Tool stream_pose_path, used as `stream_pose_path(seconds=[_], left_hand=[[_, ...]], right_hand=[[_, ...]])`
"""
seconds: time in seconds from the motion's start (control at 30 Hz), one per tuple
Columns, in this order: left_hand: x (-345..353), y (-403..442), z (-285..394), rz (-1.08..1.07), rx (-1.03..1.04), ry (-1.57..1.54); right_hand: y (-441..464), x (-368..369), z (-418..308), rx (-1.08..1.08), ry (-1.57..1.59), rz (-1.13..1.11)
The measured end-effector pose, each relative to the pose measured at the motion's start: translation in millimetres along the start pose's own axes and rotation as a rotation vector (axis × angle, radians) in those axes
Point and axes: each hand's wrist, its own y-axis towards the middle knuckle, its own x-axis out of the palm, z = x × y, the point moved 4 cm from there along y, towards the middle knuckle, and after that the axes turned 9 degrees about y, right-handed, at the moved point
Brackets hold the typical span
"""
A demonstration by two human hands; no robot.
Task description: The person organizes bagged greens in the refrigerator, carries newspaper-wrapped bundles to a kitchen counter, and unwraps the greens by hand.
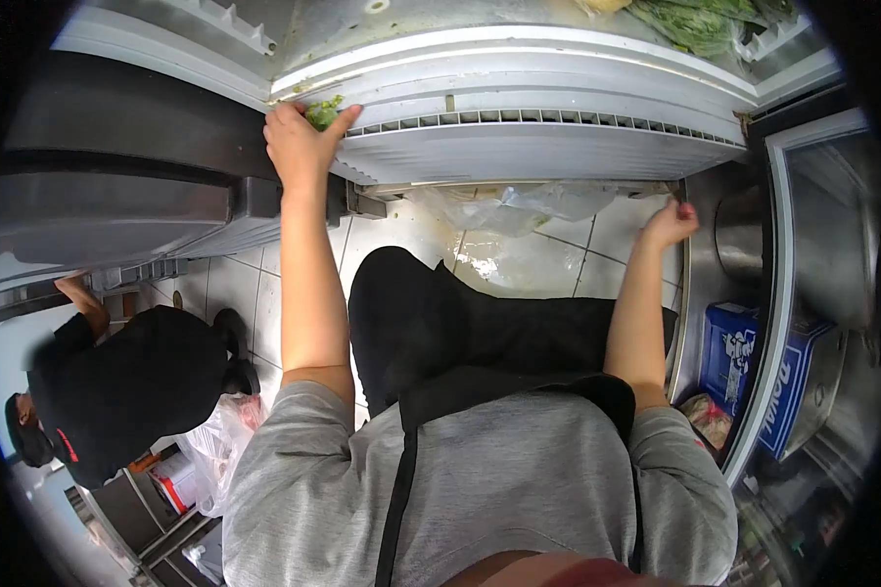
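Note:
At the left end of a white ribbed panel (548, 152), my left hand (305, 147) has its thumb apart from its fingers, with green leaf scraps (321, 112) held between them. My right hand (668, 225) is closed near the panel's lower right corner. A small red spot shows at its fingers; what it holds, if anything, I cannot make out. Crumpled clear plastic (519, 207) lies below the panel, by the wet tiled floor (499, 256). Leafy greens (690, 24) are in the fridge compartment above the panel's top edge.
A person in black (132, 391) bends at the left, one hand at a dark unit (117, 210). A plastic bag (220, 440) is near them. On the right are an open glass door (822, 225), a blue box (729, 352) and a metal pot (739, 235).

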Motion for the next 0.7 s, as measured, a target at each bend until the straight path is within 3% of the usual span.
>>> stream_pose_path(seconds=[0.1,0.17,0.2,0.27,0.3,0.37,0.4,0.47,0.53,0.6,0.63,0.7], left_hand=[[-0.6,5.1,-12.8,-0.004,0.065,-0.095],[-5.1,4.1,-13.1,-0.008,0.086,-0.167],[-6.2,3.9,-14.2,-0.006,0.085,-0.156],[-6.1,3.9,-13.5,-0.026,0.169,-0.182],[-4.6,2.0,-15.5,-0.031,0.17,-0.17],[-6.4,3.1,-20.1,0.015,0.252,-0.269],[-4.6,3.5,-22.7,0.037,0.27,-0.228],[-4.2,4.3,-29.9,0.134,0.325,-0.084],[-8.8,1.4,-28.4,0.162,0.338,-0.035],[-19.5,-4.9,-29.8,0.214,0.227,-0.087],[-24.2,-9.8,-29.5,0.224,0.224,-0.09],[-29.2,-25.8,-47.1,0.137,-0.063,-0.328]], right_hand=[[-45.8,21.9,90.8,0.357,-0.288,-0.245],[-97.3,32.4,58.2,0.358,-0.395,-0.391],[-111.0,38.3,49.8,0.365,-0.391,-0.399],[-139.2,48.9,57.0,0.744,-0.393,-0.563],[-144.7,50.4,63.5,0.755,-0.394,-0.57],[-169.1,64.6,92.5,1.099,-0.054,-0.542],[-174.2,73.5,113.0,1.106,-0.042,-0.569],[-171.1,86.3,155.5,1.043,0.269,-0.582],[-173.8,76.6,146.8,1.09,0.332,-0.641],[-187.5,54.1,134.2,1.136,0.185,-0.688],[-194.2,48.5,116.2,1.053,0.044,-0.829],[-220.4,39.6,70.8,0.815,-0.06,-1.055]])
